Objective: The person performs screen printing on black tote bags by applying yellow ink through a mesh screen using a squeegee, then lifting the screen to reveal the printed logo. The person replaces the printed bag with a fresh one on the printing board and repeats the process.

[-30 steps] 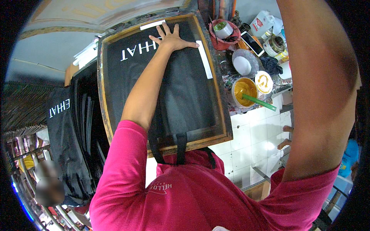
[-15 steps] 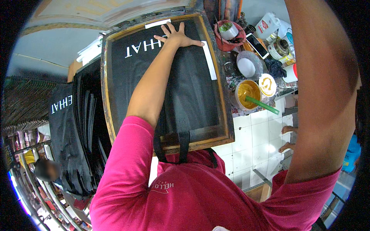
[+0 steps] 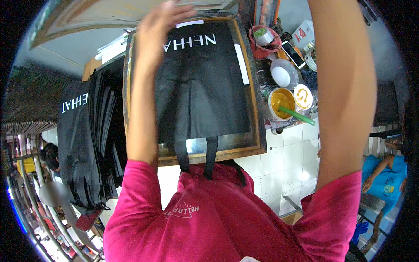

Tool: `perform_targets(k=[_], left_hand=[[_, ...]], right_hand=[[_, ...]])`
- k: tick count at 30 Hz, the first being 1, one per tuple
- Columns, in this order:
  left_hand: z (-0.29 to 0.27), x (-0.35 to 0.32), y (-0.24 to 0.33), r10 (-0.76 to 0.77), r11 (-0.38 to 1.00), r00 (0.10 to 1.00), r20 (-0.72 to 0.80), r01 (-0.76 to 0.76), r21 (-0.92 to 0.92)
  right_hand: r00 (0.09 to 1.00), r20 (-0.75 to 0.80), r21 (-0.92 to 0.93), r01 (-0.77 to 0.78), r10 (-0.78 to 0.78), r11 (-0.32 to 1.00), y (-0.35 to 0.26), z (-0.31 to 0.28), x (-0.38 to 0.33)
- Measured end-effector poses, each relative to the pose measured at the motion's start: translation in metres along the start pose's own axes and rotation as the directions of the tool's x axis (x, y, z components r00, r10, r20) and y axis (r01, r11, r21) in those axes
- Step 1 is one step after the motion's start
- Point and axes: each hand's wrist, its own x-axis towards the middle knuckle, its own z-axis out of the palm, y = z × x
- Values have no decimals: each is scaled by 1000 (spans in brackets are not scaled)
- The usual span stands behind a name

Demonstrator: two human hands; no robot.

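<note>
Presently I note the left hand (image 3: 163,24) raised near the top of the head view, blurred, its fingers spread loosely with nothing in them, hovering over the upper left corner of a black fabric bag (image 3: 203,87). The bag lies flat inside a wooden frame (image 3: 257,109) on the bench (image 3: 288,157), white lettering at its far end, its two black handles (image 3: 196,155) trailing over the near rail toward my pink shirt (image 3: 227,218). My right arm (image 3: 345,87) rises out of the top edge; that hand is out of sight, so I cannot tell what its fingers are doing. Just right of the frame stand a tub of yellow ink (image 3: 281,102) with a green stick (image 3: 299,115) in it, a white bowl (image 3: 283,75) and a roll of tape (image 3: 264,36). A stack of printed black bags (image 3: 87,131) hangs at the left.
</note>
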Motion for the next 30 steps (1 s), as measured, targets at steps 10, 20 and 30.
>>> perform_targets(k=[10,20,30], left_hand=[[-50,-291,30,-642,714,750,-159,508,-482],[-40,-332,-11,-880,182,475,16,367,-912],[-83,-134,5,-129,897,968,215,21,442]], right_hand=[[998,-14,123,62,-61,991,-9,95,-202],[951,248,74,170,-183,983,-4,172,-300],[932,348,22,104,-105,994,-1,174,-311]])
